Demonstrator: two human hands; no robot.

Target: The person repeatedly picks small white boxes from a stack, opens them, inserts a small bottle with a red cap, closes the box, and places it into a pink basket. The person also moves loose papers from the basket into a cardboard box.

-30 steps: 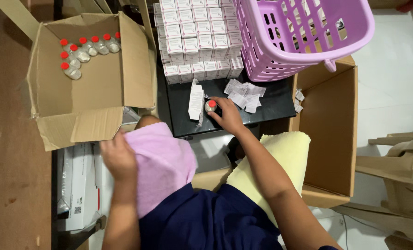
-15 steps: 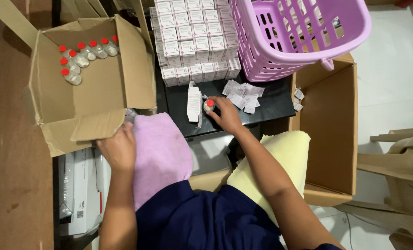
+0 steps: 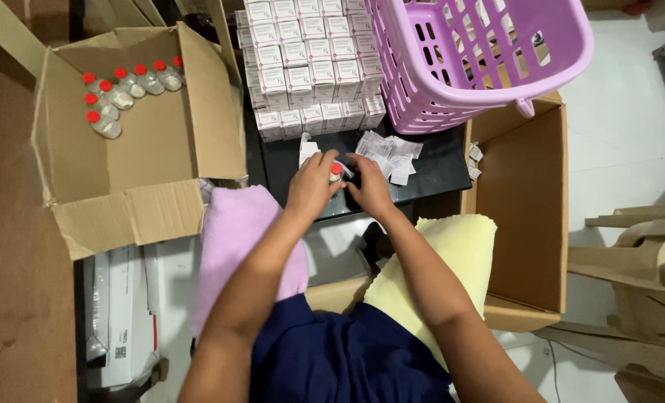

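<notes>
A small glass vial with a red cap (image 3: 336, 172) stands on the black tabletop (image 3: 437, 175). My right hand (image 3: 369, 188) grips it from the right. My left hand (image 3: 311, 185) lies over a slim white carton (image 3: 306, 149), fingers closed on it and touching the vial. Only the carton's far end shows. Folded white leaflets (image 3: 389, 153) lie just right of the hands. Rows of matching white cartons (image 3: 310, 67) are stacked behind.
An open cardboard box (image 3: 198, 112) at left holds several red-capped vials (image 3: 116, 86). A purple plastic basket (image 3: 489, 52) sits at back right above another open cardboard box (image 3: 526, 216). A pink cloth (image 3: 235, 231) and a yellow cloth (image 3: 452, 246) cover my knees.
My left hand has left the pink cloth and moved right and forward to the carton and vial. My right hand has stayed on the vial.
</notes>
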